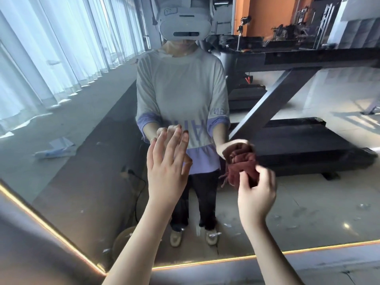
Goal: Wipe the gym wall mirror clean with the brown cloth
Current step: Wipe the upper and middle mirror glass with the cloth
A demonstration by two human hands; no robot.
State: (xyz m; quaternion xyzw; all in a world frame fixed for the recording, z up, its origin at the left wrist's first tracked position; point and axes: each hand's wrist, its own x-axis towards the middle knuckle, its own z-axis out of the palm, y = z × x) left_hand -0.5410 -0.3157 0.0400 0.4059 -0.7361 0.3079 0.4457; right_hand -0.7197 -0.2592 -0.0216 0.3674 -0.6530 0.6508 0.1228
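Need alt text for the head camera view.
The right hand pinches a bunched brown cloth at the gym wall mirror, while the open left hand reaches to the glass beside it. The mirror reflects the person wearing a headset, with treadmills behind.

The wall mirror (92,120) fills the view, with a glowing strip (226,259) along its lower edge at six o'clock. Near centre the left hand (166,167) is raised with straight fingers, the fingertips meeting their reflection. At four o'clock from it the blurred right hand (257,192) pinches the bunched brown cloth (240,163), which meets its own reflection. A treadmill (298,140) is reflected at three o'clock and crumpled paper (59,149) at nine.
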